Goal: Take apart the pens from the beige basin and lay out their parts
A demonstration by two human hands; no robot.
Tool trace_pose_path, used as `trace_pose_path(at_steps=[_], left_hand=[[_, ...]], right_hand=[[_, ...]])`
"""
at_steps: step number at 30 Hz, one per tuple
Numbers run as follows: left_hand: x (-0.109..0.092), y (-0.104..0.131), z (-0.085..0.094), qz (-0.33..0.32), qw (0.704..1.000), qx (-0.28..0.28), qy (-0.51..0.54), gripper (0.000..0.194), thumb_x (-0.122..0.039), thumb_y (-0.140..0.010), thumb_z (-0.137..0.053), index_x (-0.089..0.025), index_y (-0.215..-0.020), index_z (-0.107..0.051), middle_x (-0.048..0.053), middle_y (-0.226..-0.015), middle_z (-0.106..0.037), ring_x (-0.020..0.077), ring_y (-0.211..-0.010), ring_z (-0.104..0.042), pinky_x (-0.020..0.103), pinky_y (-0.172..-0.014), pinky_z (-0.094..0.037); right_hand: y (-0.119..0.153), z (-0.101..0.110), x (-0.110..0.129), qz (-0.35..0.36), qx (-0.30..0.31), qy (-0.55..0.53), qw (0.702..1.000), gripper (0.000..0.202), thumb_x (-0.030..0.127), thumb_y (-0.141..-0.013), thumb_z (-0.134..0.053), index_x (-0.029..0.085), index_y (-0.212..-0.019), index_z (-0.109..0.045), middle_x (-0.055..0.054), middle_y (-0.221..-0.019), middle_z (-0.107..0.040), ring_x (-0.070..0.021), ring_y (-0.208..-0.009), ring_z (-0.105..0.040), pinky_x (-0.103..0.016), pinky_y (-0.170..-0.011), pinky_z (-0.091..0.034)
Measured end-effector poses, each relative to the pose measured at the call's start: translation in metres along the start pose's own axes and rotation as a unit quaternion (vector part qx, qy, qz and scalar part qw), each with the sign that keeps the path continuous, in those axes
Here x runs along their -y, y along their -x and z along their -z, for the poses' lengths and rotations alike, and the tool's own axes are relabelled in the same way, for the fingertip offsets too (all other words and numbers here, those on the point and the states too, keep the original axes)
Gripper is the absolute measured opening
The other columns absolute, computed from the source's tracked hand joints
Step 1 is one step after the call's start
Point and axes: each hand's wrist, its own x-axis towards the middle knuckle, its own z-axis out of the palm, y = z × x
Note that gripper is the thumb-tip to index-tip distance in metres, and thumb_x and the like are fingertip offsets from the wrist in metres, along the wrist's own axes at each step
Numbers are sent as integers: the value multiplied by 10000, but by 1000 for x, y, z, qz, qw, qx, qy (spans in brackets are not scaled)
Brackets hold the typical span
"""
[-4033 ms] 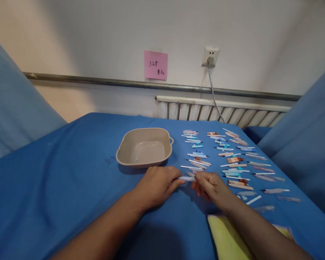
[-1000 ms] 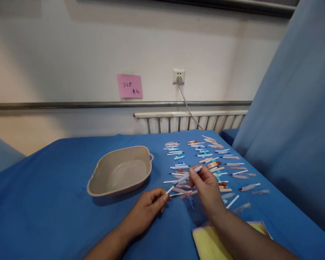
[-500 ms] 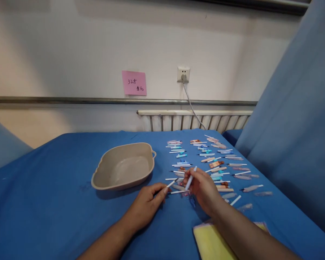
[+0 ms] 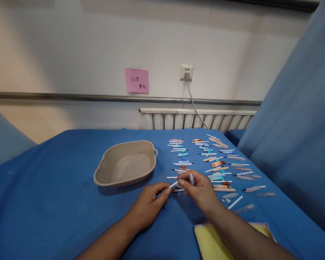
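White stick (image 4: 174, 184) pinched at one end by left hand (image 4: 148, 206); right hand (image 4: 202, 189) grips its pale cap (image 4: 191, 178), over blue sheet (image 4: 56, 202) beside beige tray (image 4: 126, 166).

Right hand (image 4: 199, 189) is dropping lower than a second ago, tipping the pale blue plastic cap (image 4: 191, 178) upright from its earlier slant. Left hand (image 4: 148, 202) is pinching the thin white stick (image 4: 173, 185), whose tip is now nearly meeting the right fingers (image 4: 184, 181).
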Motion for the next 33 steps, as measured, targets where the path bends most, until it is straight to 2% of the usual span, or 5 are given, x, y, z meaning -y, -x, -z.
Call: trace_pose_path(at_steps=[6,25,29,33], left_hand=[[4,0,-2,-1,1000,18,15,380,-460,-879,-428,-162,-690,-568,-34,-589,-515,116,-586,-465,208,-577,-346],[4,1,-6,-2,999,25,32,368,-438,-884,-432,-168,-651,-520,-27,-584,-511,108,-573,-458,205,-567,-346],[4,3,-9,15,996,53,73,360,-455,-900,-394,-173,-707,-509,-39,-579,-464,90,-499,-406,199,-491,-327],[2,5,-13,3,993,60,106,319,-431,-915,-378,-173,-772,-500,-37,-603,-460,94,-525,-429,201,-512,-353]], right_hand=[[2,0,-2,19,21,31,999,213,361,-682,-697,156,-656,-646,43,-507,-483,-86,-482,-363,-236,-479,-274],[1,2,-3,13,39,43,998,239,384,-707,-684,156,-661,-631,43,-526,-482,-91,-489,-358,-244,-492,-276],[2,2,-4,25,34,38,998,221,365,-727,-671,155,-674,-628,23,-557,-527,-105,-519,-404,-255,-516,-311],[3,2,-3,30,60,24,997,212,366,-743,-665,161,-697,-634,-10,-601,-605,-134,-565,-487,-273,-549,-364]])
